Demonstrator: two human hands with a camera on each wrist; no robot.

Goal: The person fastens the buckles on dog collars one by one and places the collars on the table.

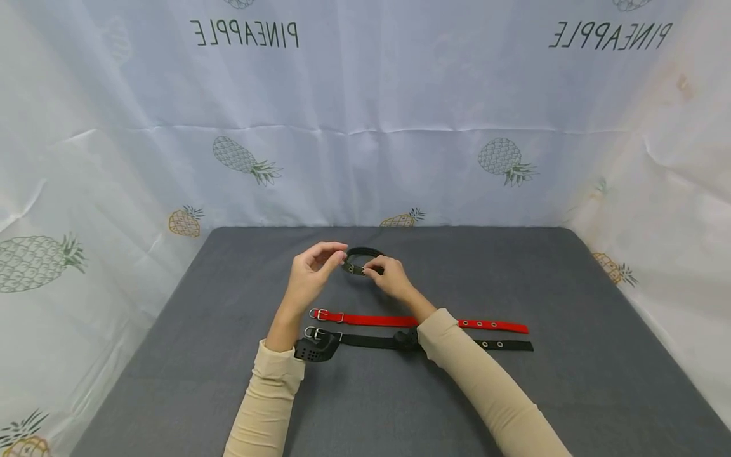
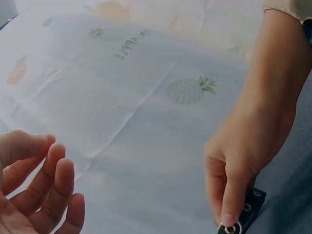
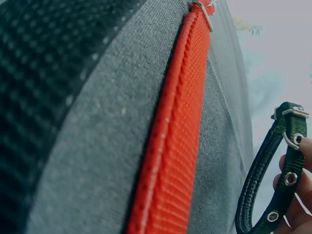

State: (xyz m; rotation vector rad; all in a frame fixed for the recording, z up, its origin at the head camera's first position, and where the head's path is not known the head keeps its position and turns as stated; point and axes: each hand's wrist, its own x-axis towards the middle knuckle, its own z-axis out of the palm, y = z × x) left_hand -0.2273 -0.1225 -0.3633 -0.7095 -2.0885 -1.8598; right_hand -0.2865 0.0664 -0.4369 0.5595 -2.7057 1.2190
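Observation:
A dark green collar [image 1: 365, 251], bent into a loop with its strap through the buckle [image 3: 295, 112], stands off the cloth near the back. My right hand [image 1: 393, 279] pinches its near right side; in the right wrist view, fingers [image 3: 303, 187] grip it beside the D-ring and metal eyelets. My left hand [image 1: 310, 274] is raised at the loop's left side, its fingers loosely bent. The left wrist view has this left hand [image 2: 36, 190] holding nothing, apart from the collar [image 2: 254, 201] under the right hand [image 2: 248, 146]. Whether left fingertips touch the loop is unclear in the head view.
A red collar [image 1: 377, 320] and a black collar [image 1: 365, 341] lie flat and stretched out on the grey table [image 1: 188, 381], partly under my right forearm. Their buckles are at the left. A white pineapple-print curtain [image 1: 365, 95] surrounds the table's back and sides.

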